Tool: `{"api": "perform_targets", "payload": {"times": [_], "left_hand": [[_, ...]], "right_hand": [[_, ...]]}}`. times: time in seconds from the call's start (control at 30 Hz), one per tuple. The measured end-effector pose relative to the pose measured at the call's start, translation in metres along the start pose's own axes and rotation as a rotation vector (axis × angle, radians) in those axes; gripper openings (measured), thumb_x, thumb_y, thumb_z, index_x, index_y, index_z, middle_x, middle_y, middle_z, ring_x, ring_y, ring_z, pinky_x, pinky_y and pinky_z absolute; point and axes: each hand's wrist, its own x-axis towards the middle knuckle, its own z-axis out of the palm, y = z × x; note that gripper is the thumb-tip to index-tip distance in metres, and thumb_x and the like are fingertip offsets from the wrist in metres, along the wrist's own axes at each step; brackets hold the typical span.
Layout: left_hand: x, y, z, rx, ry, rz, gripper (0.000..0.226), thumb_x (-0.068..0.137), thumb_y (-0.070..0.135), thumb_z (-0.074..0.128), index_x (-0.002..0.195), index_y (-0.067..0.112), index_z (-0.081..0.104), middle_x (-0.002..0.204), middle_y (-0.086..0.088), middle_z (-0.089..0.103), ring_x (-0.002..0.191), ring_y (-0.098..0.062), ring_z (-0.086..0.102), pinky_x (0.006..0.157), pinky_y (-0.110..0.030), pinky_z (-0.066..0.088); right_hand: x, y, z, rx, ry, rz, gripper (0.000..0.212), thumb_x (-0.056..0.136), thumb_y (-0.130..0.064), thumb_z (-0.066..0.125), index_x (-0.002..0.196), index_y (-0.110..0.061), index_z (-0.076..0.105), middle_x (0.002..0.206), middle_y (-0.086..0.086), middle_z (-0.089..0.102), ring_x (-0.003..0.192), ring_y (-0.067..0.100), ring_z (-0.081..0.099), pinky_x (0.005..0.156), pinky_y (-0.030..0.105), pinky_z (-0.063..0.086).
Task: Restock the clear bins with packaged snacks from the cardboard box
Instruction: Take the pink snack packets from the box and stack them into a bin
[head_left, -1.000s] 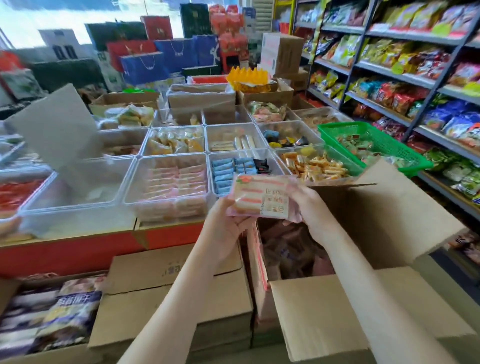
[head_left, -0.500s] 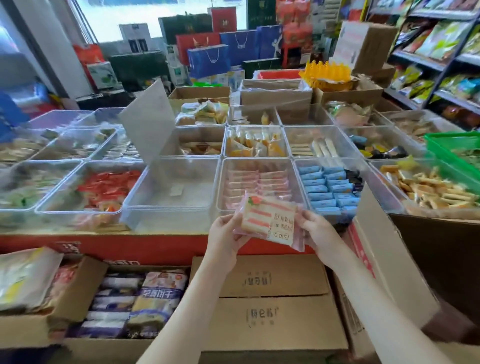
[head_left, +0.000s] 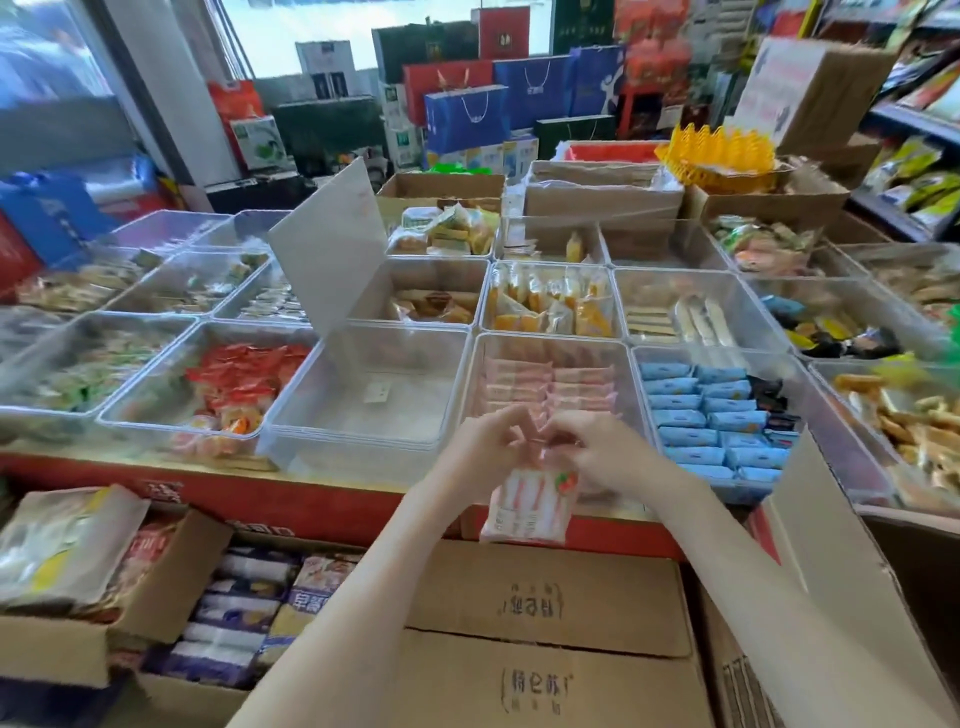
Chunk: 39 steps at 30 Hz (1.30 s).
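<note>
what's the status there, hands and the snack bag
Left hand and right hand both pinching top edge of pink snack bag. Bag hangs unopened in front of pink-pack bin. Nothing in the way.

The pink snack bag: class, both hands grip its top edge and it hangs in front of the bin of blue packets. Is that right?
Not quite. In the head view both the left hand and the right hand do pinch the top of the pink snack bag, but it hangs in front of the bin of pink packets; the blue packets lie one bin to the right.
</note>
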Motion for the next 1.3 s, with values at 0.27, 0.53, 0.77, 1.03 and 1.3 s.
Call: {"api": "perform_targets", "payload": {"times": [0.27, 0.53, 0.77, 1.03, 1.3], "left_hand": [[0.062, -0.013, -0.012, -0.396, 0.288, -0.082, 0.010, 0.094, 0.023, 0.058, 0.099, 0.030, 0.062, 0.095, 0.000, 0.070, 0.085, -0.013, 0.067, 0.075, -0.030, 0.055], [0.113, -0.087, -0.007, -0.584, 0.396, -0.385, 0.020, 0.100, 0.012, 0.044, 0.106, 0.017, 0.063, 0.104, -0.010, 0.067, 0.093, -0.018, 0.066, 0.078, -0.025, 0.054], [0.207, -0.116, 0.028, -0.637, 0.247, -0.506, 0.036, 0.100, 0.012, 0.040, 0.135, 0.018, 0.041, 0.123, 0.002, 0.056, 0.105, -0.011, 0.057, 0.089, -0.028, 0.051], [0.279, -0.156, 0.060, -0.525, 0.109, -0.617, 0.071, 0.082, -0.014, 0.031, 0.146, 0.015, 0.025, 0.134, 0.000, 0.052, 0.112, -0.015, 0.052, 0.081, -0.027, 0.051], [0.295, -0.169, 0.069, -0.490, 0.127, -0.588, 0.084, 0.078, -0.002, 0.051, 0.148, 0.031, 0.020, 0.143, -0.004, 0.037, 0.119, -0.021, 0.050, 0.068, -0.021, 0.052]], "right_hand": [[0.058, 0.045, -0.026, 0.133, 0.316, 0.160, 0.011, 0.084, -0.005, 0.062, 0.079, -0.012, 0.068, 0.081, -0.004, 0.065, 0.077, 0.009, 0.058, 0.065, 0.017, 0.045], [0.124, 0.121, -0.002, 0.656, 0.603, 0.417, 0.017, 0.097, -0.012, 0.049, 0.081, -0.012, 0.057, 0.078, -0.002, 0.059, 0.074, 0.013, 0.057, 0.058, 0.020, 0.046], [0.226, 0.172, 0.033, 0.971, 0.623, 0.515, 0.017, 0.098, -0.009, 0.048, 0.082, -0.014, 0.050, 0.072, -0.003, 0.060, 0.064, 0.008, 0.062, 0.055, 0.022, 0.052], [0.274, 0.221, 0.066, 0.341, 0.609, 0.624, 0.020, 0.091, -0.004, 0.051, 0.090, -0.020, 0.063, 0.101, 0.007, 0.059, 0.097, 0.025, 0.054, 0.082, 0.038, 0.048], [0.273, 0.209, 0.065, 0.505, 0.486, 0.547, 0.036, 0.096, -0.003, 0.044, 0.128, -0.014, 0.054, 0.119, 0.002, 0.062, 0.108, 0.016, 0.058, 0.086, 0.024, 0.048]]}}
